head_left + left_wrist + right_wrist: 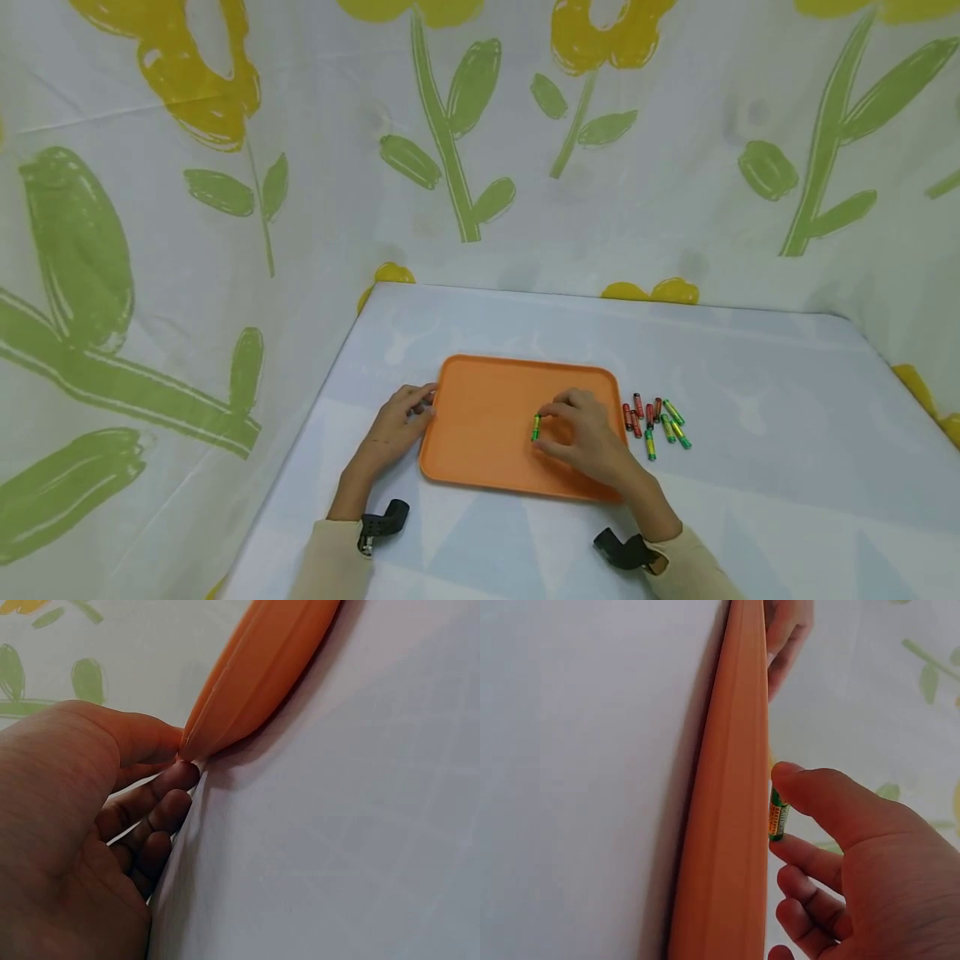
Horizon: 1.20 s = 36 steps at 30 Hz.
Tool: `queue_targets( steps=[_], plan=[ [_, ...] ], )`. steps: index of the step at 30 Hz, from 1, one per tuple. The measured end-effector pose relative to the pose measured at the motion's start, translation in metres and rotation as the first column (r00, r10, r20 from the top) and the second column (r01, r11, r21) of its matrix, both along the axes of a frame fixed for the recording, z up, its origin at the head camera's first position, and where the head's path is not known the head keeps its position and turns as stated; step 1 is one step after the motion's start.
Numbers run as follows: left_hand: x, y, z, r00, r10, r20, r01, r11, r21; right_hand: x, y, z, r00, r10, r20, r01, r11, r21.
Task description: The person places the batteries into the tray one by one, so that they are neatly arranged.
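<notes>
A small green and yellow battery stands upright between the thumb and index finger of my right hand, which pinches it at its two ends. The battery is over the orange tray; whether its lower end touches the tray cannot be told. In the right wrist view the tray's side partly hides the battery. At the tray's left edge, my left hand touches the rim with its fingertips. The left wrist view shows the left hand with loosely bent fingers beside the tray's side.
Several red batteries and several green and yellow batteries lie loose just right of the tray. A pale patterned cloth covers the table. Flower-print curtains hang behind and at the left.
</notes>
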<state>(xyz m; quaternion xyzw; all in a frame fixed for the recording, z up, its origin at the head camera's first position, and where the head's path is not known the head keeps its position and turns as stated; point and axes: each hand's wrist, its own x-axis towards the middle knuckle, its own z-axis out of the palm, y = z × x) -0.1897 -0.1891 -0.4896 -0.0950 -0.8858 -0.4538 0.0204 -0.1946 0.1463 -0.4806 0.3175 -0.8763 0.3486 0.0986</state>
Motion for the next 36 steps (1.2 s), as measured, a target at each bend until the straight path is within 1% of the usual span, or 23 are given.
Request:
queue_targets(
  steps=[3, 8, 13, 18, 22, 25, 29, 33, 36],
  plan=[
    [0.001, 0.001, 0.003, 1.000, 0.001, 0.002, -0.001, 1.000, 0.006, -0.001, -0.008, -0.001, 1.000, 0.000, 0.005, 0.000, 1.000, 0.011],
    [0.002, 0.001, 0.005, 1.000, 0.014, -0.005, -0.014, 1.000, -0.011, -0.002, -0.019, -0.002, 1.000, 0.011, 0.013, -0.011, 1.000, 0.019],
    [0.002, 0.001, 0.007, 1.000, 0.009, -0.005, -0.009, 1.000, -0.013, -0.004, -0.031, -0.006, 1.000, 0.013, 0.014, -0.013, 1.000, 0.004],
    [0.002, 0.001, 0.005, 1.000, 0.001, -0.023, -0.002, 1.000, -0.013, -0.005, -0.044, -0.009, 1.000, 0.019, 0.024, -0.019, 1.000, -0.017],
    [0.002, 0.001, 0.003, 1.000, -0.005, -0.022, 0.004, 1.000, -0.004, -0.006, -0.053, -0.012, 0.999, 0.017, 0.037, -0.017, 1.000, -0.013],
    [0.001, -0.001, 0.003, 1.000, -0.004, -0.013, 0.004, 1.000, 0.000, -0.008, -0.061, -0.013, 0.999, 0.013, 0.050, -0.013, 1.000, 0.003],
    [0.001, -0.001, 0.002, 1.000, -0.002, -0.025, 0.002, 1.000, -0.002, -0.010, -0.071, -0.015, 0.998, -0.001, 0.064, -0.001, 1.000, 0.021],
    [0.001, 0.000, 0.002, 1.000, -0.002, -0.017, 0.002, 1.000, -0.001, -0.014, -0.081, -0.016, 0.999, -0.011, 0.047, 0.010, 1.000, 0.028],
    [0.000, 0.001, 0.001, 1.000, 0.011, -0.002, -0.011, 1.000, -0.008, -0.017, -0.089, -0.016, 1.000, 0.008, 0.028, -0.008, 1.000, 0.020]
  ],
)
